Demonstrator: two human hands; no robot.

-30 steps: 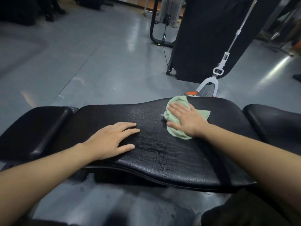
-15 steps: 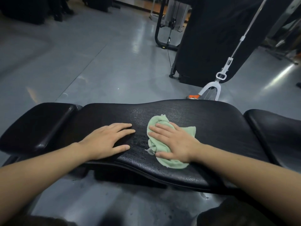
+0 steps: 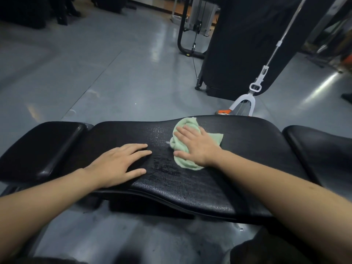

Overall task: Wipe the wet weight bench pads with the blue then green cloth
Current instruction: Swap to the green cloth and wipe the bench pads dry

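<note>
Now the right hand point(image 3: 198, 147) presses flat, fingers spread, on the bunched green cloth point(image 3: 187, 144) mid-way along the wet centre bench pad point(image 3: 247, 149). Beside it, the left hand point(image 3: 119, 164) rests open on the pad. Droplets near the cloth could be missed if strokes stay narrow.

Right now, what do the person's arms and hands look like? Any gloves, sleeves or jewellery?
Both arms are bare up to the picture's edge, with no sleeves in view. The left hand and right hand wear no gloves, and no rings, watch or wristband show on the fingers or wrists.
</note>
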